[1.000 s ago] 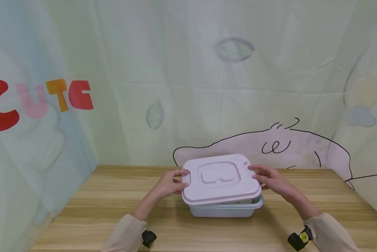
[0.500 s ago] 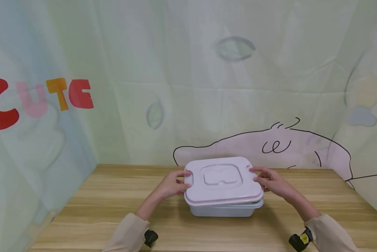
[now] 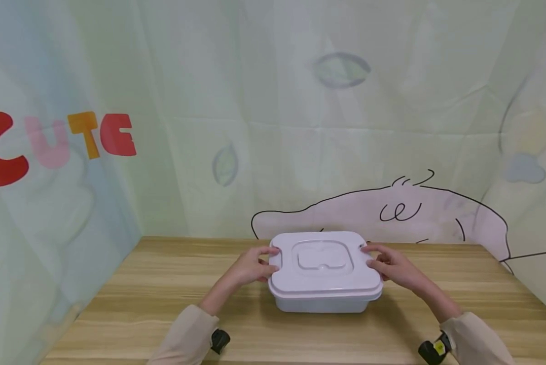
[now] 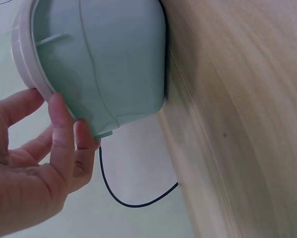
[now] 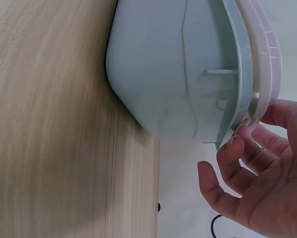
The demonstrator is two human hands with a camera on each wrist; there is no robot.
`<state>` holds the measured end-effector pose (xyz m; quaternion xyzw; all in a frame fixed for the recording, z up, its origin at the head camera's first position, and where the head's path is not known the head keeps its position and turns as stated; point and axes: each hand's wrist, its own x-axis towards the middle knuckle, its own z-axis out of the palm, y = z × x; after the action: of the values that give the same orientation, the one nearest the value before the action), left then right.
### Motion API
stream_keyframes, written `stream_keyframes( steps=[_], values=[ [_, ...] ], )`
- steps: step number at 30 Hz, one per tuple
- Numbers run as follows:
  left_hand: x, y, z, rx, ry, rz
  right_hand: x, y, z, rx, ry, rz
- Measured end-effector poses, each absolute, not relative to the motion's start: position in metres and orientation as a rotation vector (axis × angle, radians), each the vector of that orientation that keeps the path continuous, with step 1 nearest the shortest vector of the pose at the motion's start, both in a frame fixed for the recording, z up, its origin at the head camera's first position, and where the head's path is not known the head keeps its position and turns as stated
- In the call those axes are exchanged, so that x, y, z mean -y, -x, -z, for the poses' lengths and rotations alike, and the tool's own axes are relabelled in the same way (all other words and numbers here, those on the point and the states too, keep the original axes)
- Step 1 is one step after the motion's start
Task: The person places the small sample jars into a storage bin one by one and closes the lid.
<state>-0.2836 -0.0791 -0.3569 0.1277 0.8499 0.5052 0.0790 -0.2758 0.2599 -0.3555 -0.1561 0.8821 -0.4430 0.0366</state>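
Note:
A pale pinkish-white plastic lid (image 3: 323, 281) covers a light blue-green plastic box (image 3: 320, 305) on the wooden table. At the lid's left end my left hand (image 3: 250, 266) grips the edge, with fingertips at the handle notch. My right hand (image 3: 393, 263) holds the opposite end the same way. In the left wrist view, the lid (image 4: 25, 54) sits against the rim of the box (image 4: 113, 54). The right wrist view shows the lid (image 5: 270, 59) slightly raised from the box's rim (image 5: 244, 64) near my fingers. The box's contents are hidden.
The wooden table (image 3: 163, 304) extends around the box. Behind it hangs a pale printed curtain (image 3: 277, 101) with a cartoon outline and coloured letters. Black wrist cameras (image 3: 432, 351) sit at both sleeves.
The lid has come down and levelled onto the box, shifting slightly right. The gap at the front right, where greenish contents showed, has closed in the head view. Both hands moved with it.

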Motion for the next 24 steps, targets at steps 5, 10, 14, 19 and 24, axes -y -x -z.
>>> stream_keyframes(
  steps=[5, 10, 14, 19, 24],
  values=[
    [0.0789, 0.2846, 0.3561, -2.55, -0.384, -1.505, -0.2599, 0.276, 0.3577, -2.752, 0.492, 1.302],
    [0.0796, 0.2837, 0.3555, -2.538, -0.399, -1.514, -0.2602, 0.2754, 0.3604, -2.755, 0.5, 1.297],
    [0.0828, 0.2843, 0.3574, -2.526, -0.462, -1.517, -0.261, 0.2748, 0.3623, -2.75, 0.504, 1.3],
    [0.0844, 0.2853, 0.3595, -2.508, -0.468, -1.538, -0.2614, 0.2737, 0.3629, -2.733, 0.484, 1.303],
    [0.0821, 0.2854, 0.3607, -2.502, -0.394, -1.564, -0.2613, 0.2725, 0.3632, -2.704, 0.445, 1.33]
  ],
)
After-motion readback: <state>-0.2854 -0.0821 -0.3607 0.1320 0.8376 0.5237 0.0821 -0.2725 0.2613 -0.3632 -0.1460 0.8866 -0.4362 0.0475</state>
